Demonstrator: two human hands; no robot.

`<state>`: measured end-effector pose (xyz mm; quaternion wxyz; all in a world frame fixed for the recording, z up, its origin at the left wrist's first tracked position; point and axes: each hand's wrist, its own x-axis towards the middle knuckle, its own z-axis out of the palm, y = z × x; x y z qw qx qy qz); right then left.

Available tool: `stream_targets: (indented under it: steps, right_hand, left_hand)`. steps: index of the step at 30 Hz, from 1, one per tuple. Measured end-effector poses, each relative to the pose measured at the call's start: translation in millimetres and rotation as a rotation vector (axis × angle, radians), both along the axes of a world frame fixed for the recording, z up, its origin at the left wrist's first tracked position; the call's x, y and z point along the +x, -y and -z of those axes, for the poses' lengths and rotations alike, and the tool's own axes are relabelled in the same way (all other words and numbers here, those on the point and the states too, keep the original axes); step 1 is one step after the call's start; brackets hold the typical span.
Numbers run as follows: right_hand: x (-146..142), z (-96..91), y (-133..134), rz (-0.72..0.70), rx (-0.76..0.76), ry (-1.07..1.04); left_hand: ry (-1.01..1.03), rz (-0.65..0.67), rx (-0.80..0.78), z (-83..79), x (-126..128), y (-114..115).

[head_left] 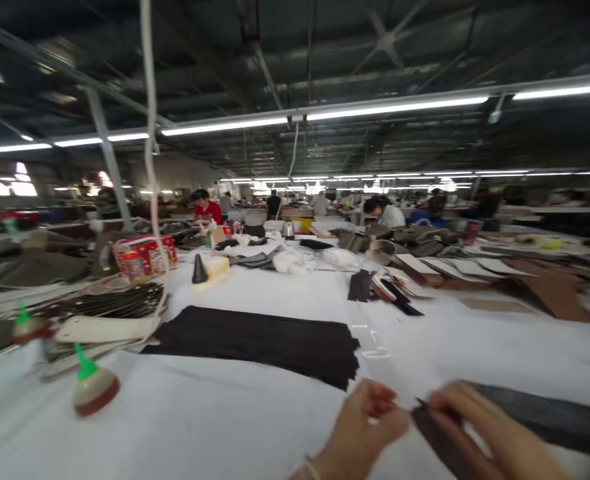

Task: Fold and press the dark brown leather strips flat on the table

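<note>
My left hand [362, 430] is curled in a pinch low in the view, just right of centre. Whatever lies between its fingertips is too small to make out. To its right, my right hand [492, 427] is closed on a dark brown strip [437, 437], whose narrow tip points toward my left hand. The hands are a short gap apart above the white tabletop [215, 427]. Beyond my left hand lies a wide spread of black strips [259, 340] with ragged right ends. A dark grey flat piece [549, 413] runs out from behind my right hand.
Two green-tipped glue bottles, the nearer one [95, 383] tilted, are at left. Behind them are stacked dark strips [109, 301] and a hanging pale hose [152, 133]. A black cone [199, 269], plastic bags [299, 259] and brown panels [549, 290] lie farther back. People work beyond.
</note>
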<state>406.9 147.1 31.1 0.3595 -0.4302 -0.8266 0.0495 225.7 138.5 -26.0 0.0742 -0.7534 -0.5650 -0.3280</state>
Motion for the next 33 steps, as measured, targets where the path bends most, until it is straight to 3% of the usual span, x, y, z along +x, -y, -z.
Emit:
stream_targets:
  steps: [3,6,11,17,20,27,33]
  right_hand:
    - [-38,9.0,22,-0.147,-0.154,0.102]
    - [-95,23.5,33,-0.21,-0.148,0.101]
    - [-161,44.8,53,-0.318,-0.149,0.108]
    - [-202,66.2,68,-0.395,-0.397,-0.039]
    - [-221,70.5,70,-0.434,-0.415,-0.019]
    - [-249,51.2,95,-0.492,-0.286,0.101]
    - [-262,65.2,109,-0.486,-0.228,0.206]
  left_hand:
    - [0.841,0.283,-0.446,3.8,-31,39]
    - [1.243,0.225,-0.567,4.2,-78,63]
    - [1.332,0.107,-0.521,15.3,-128,86]
    - [1.361,0.008,-0.51,24.3,-183,124]
    - [1.291,-0.1,-0.501,23.8,-208,142]
    - [1.275,-0.244,-0.49,20.8,-222,144]
    - [1.381,-0.287,-0.588,31.2,-238,146]
